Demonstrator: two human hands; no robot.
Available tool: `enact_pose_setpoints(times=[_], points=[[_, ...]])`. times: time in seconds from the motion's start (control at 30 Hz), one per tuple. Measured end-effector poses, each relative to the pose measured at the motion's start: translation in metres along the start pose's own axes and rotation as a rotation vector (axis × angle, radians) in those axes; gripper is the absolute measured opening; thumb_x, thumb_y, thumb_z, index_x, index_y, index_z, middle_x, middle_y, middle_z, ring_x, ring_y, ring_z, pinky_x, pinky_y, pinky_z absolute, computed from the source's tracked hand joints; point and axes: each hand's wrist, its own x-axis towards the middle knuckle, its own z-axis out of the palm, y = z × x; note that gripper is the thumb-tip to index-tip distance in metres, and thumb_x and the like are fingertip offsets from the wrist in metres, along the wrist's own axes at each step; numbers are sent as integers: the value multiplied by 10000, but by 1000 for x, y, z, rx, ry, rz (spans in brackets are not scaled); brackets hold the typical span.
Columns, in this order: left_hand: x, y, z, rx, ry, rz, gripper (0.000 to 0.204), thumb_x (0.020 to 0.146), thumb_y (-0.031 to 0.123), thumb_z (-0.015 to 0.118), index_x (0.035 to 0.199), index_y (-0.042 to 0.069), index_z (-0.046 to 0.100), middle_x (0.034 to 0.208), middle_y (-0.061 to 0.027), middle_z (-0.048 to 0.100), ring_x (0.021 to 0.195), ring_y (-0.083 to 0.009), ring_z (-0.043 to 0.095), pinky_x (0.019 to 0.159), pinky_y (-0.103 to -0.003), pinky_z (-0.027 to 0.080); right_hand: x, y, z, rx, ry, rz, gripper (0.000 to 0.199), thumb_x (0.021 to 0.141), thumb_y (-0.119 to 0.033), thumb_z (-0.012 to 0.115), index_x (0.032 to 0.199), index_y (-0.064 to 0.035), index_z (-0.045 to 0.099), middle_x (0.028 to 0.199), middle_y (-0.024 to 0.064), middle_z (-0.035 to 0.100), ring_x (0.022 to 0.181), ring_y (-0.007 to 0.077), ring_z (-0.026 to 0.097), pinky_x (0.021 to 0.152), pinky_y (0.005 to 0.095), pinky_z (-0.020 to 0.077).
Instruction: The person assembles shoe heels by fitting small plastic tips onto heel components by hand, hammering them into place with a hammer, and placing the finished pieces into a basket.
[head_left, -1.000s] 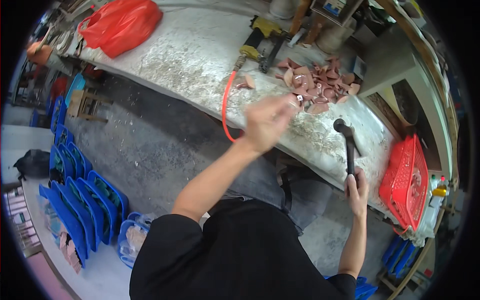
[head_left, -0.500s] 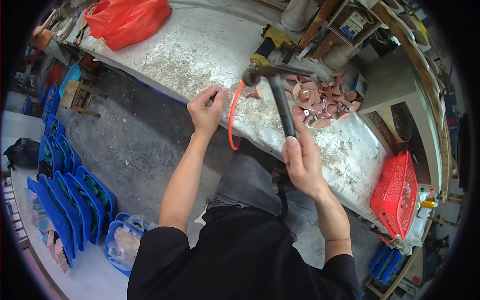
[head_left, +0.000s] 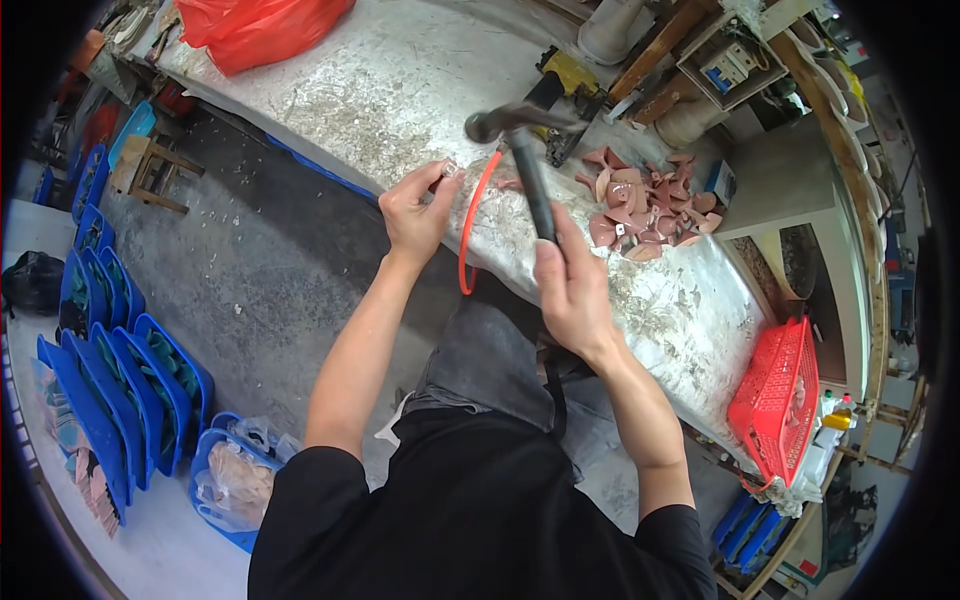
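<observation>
Over the near edge of the workbench (head_left: 330,75), my left hand (head_left: 415,212) is closed in a pinch, thumb against fingertips. A small whitish bit shows at its fingertips, too small to name. My right hand (head_left: 575,290) is wrapped round the dark handle of a hammer (head_left: 532,180). The hammer is raised above the bench, its metal head to the right of my left fingertips and apart from them. An orange-red hose (head_left: 467,225) curves down over the bench edge between my hands. Beyond the hammer head lies a yellow and black air nail gun (head_left: 570,75), partly hidden.
Many pink curved pieces (head_left: 640,205) lie heaped on the bench, right of the hammer. A red plastic bag (head_left: 265,35) sits far left, a red basket (head_left: 770,400) at the right end. Blue trays (head_left: 110,405) and a wooden stool (head_left: 158,172) stand on the floor.
My right hand has carried the hammer leftward, bringing its head closer to my left hand. My left hand keeps its pinch nearly in place. The whole view has shifted slightly.
</observation>
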Motion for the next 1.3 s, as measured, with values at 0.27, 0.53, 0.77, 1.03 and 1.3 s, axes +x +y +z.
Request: enact_pose_setpoints(times=[0.27, 0.53, 0.77, 1.03, 1.3], points=[[-1, -4, 1, 20, -17, -22, 204, 912, 33, 840, 1097, -48, 812, 966, -46, 819, 848, -64, 678, 777, -252, 560, -3, 19, 19, -37, -8, 30, 529, 1110, -235, 550, 1585, -19, 464, 744, 262, 666, 681, 405, 722, 696, 458, 543], [6, -8, -22, 80, -186, -19, 397, 915, 59, 843, 1268, -80, 727, 1059, -125, 802, 912, -158, 749, 837, -302, 589, -24, -28, -21, 18, 50, -87, 558, 1103, -199, 546, 1604, 16, 429, 737, 153, 657, 631, 246, 672, 639, 363, 520], [22, -1, -41, 225, -395, 91, 536, 883, 87, 844, 1346, -102, 650, 1211, -221, 711, 1070, -344, 739, 932, -405, 590, -15, 17, 32, -145, 164, -284, 575, 1066, -141, 592, 1601, 6, 441, 798, 239, 713, 663, 359, 734, 669, 437, 565], [17, -1, -42, 129, -360, -30, 496, 879, 98, 843, 1306, -91, 675, 1261, -220, 719, 1146, -366, 712, 1008, -414, 558, -20, -26, 2, 66, 188, -285, 589, 1100, -128, 456, 1640, 78, 340, 722, 11, 594, 598, 79, 539, 575, 259, 451], [28, 7, -38, 312, -405, 129, 406, 897, 66, 817, 1254, -81, 692, 1159, -215, 714, 1019, -340, 731, 937, -410, 575, -2, 9, 34, -27, -32, 30, 566, 1093, -198, 569, 1625, -58, 432, 751, 261, 677, 690, 423, 725, 698, 441, 559]])
